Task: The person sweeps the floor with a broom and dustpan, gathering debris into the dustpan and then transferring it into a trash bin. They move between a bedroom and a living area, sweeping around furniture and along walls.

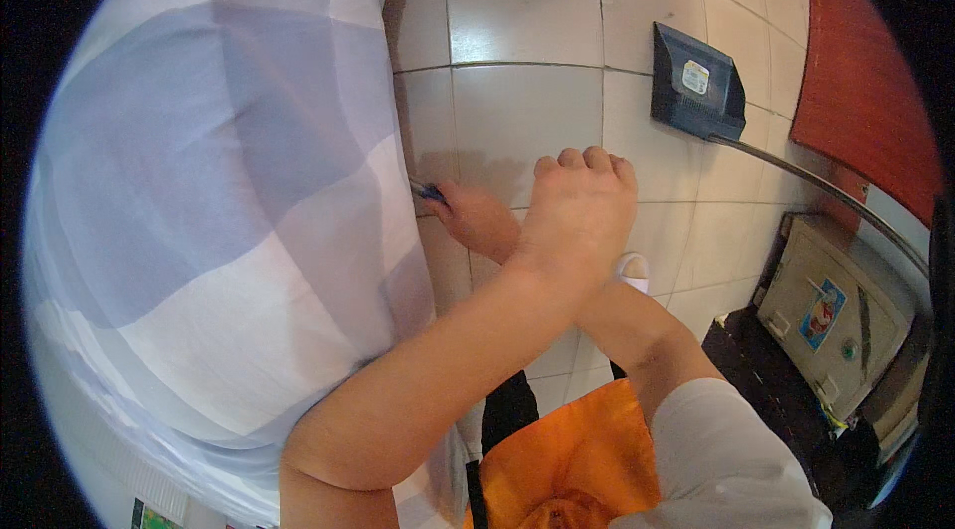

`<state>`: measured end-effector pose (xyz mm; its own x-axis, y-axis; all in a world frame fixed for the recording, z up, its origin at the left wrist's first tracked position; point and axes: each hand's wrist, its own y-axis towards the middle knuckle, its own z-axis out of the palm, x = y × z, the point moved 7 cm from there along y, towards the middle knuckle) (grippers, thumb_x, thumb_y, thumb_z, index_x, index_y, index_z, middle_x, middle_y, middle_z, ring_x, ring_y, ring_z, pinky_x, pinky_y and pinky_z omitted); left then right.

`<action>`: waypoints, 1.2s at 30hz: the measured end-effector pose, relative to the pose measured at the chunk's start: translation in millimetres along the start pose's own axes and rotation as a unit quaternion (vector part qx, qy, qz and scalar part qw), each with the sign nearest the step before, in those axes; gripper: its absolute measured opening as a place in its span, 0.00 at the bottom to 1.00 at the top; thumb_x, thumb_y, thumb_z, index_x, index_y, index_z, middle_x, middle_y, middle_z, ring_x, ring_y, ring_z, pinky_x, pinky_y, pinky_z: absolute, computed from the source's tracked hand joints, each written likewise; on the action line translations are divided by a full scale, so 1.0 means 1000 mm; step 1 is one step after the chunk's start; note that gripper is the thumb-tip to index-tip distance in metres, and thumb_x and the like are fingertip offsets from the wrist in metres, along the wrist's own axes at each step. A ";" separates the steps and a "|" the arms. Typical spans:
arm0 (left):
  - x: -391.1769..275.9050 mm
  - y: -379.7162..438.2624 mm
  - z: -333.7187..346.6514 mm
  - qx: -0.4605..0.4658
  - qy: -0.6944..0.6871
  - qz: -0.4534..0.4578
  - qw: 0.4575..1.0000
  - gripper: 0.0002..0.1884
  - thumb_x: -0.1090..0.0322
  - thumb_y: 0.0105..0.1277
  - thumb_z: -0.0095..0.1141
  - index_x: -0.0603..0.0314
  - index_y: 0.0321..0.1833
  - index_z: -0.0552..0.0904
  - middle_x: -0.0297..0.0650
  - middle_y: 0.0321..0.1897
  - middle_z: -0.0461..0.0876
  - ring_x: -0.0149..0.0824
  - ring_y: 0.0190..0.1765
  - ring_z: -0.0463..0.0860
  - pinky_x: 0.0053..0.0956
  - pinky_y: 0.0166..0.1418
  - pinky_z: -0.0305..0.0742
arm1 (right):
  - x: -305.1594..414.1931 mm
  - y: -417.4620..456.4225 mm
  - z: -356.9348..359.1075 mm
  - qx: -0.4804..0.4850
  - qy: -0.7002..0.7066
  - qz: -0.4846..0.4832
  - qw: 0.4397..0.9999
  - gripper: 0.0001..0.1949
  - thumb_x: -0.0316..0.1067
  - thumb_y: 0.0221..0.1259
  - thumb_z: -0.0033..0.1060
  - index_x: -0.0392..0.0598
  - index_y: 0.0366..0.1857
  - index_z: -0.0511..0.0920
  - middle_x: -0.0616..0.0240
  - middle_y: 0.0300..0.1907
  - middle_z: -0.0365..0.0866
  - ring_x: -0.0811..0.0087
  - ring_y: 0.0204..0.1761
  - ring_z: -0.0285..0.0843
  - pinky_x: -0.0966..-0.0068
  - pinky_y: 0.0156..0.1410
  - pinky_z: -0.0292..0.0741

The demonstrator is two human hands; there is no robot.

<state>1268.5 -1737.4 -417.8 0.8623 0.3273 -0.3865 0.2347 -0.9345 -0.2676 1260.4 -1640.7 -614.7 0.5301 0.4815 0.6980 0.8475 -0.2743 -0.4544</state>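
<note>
My forearms cross in front of me, the left one lying over the right. My right hand (481,219) grips a thin handle (429,192) with a dark blue part, close to the side of the bed. From my fingers the handle runs left and disappears behind the edge of the hanging bed sheet (298,119), so its far end is hidden. My left hand (586,193) is above the tiled floor (530,111), back upward, fingers curled under. Whether it holds the rest of the handle is hidden by the hand itself.
A black dustpan (697,85) with a long metal handle (828,190) lies right of my hands. Beyond it are a red panel (858,81) and a beige box (839,320) bearing a sticker. A foot in a white slipper (634,272) shows past my right forearm.
</note>
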 end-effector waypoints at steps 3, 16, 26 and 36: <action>0.002 -0.001 -0.006 -0.020 0.007 -0.011 1.000 0.11 0.66 0.62 0.61 0.58 0.46 0.83 0.40 0.41 0.86 0.39 0.46 0.88 0.35 0.47 0.84 | 0.041 0.079 0.019 0.005 0.061 -0.113 0.992 0.14 0.41 0.69 0.61 0.42 0.47 0.79 0.41 0.43 0.86 0.41 0.46 0.85 0.47 0.47 0.79; 0.006 0.003 -0.032 -0.066 -0.012 -0.025 0.997 0.11 0.68 0.61 0.61 0.58 0.46 0.81 0.41 0.40 0.85 0.40 0.44 0.89 0.35 0.44 0.85 | -0.036 -0.048 -0.080 -0.176 0.014 0.020 0.984 0.16 0.46 0.73 0.61 0.41 0.47 0.82 0.51 0.34 0.86 0.50 0.38 0.84 0.54 0.44 0.76; 0.007 0.003 -0.036 -0.068 -0.018 -0.010 0.997 0.10 0.65 0.63 0.63 0.59 0.45 0.81 0.43 0.40 0.84 0.44 0.44 0.88 0.36 0.45 0.84 | -0.098 -0.328 -0.196 -0.025 0.010 0.326 0.945 0.14 0.43 0.75 0.61 0.40 0.43 0.79 0.47 0.24 0.79 0.52 0.24 0.79 0.61 0.33 0.73; 0.005 0.003 -0.040 -0.070 -0.047 -0.010 0.996 0.11 0.61 0.68 0.62 0.59 0.45 0.81 0.43 0.39 0.84 0.44 0.46 0.87 0.39 0.49 0.83 | -0.016 -0.554 -0.328 -0.096 -0.101 0.444 0.885 0.17 0.41 0.70 0.67 0.37 0.30 0.76 0.56 0.17 0.69 0.67 0.18 0.66 0.67 0.26 0.66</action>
<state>1291.8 -1743.9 -385.0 0.8128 0.3519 -0.4642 0.3172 -0.9358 -0.1538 791.0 -1769.7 -192.6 0.9903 0.1390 -0.0084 0.0993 -0.7467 -0.6578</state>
